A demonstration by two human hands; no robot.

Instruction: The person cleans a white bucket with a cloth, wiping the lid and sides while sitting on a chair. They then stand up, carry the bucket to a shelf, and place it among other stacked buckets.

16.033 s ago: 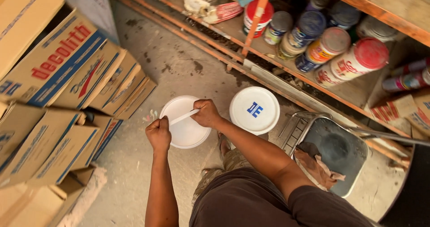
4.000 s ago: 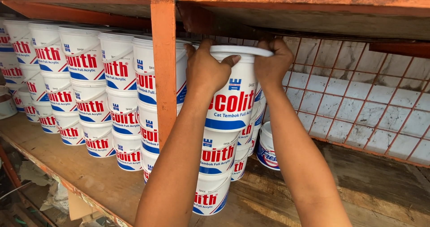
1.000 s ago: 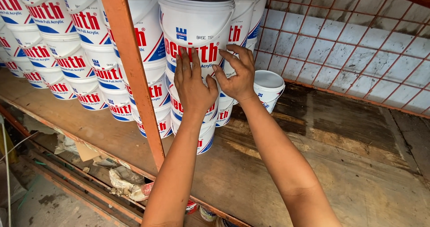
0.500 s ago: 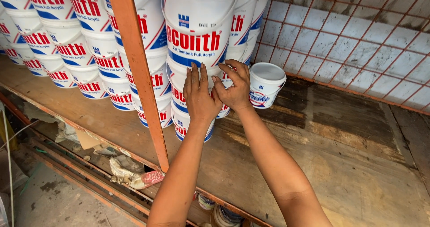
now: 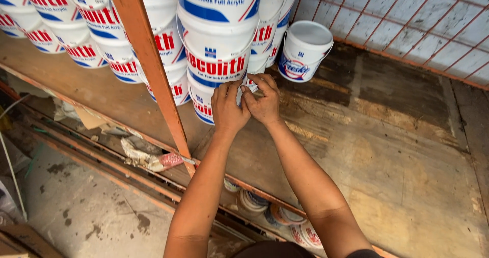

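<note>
A tall stack of white plastic paint buckets (image 5: 218, 59) with red and blue labels stands on a wooden shelf (image 5: 387, 151). My left hand (image 5: 228, 107) rests flat against the lower buckets of the front stack. My right hand (image 5: 262, 99) is beside it, fingers curled on the side of the same low bucket, touching my left hand. Neither hand lifts anything. More stacked buckets (image 5: 66, 29) fill the shelf to the left.
An orange metal upright (image 5: 150, 74) stands just left of my hands. A single small white bucket (image 5: 304, 50) sits alone behind the stack, by a wire mesh wall (image 5: 402, 21). Lower rails hold crumpled paper (image 5: 147, 158), and tins (image 5: 275, 212) sit below the shelf.
My hands have slid down the front of the stack from the large upper bucket to the low buckets. The view has tipped downward and the stack has stayed in place.
</note>
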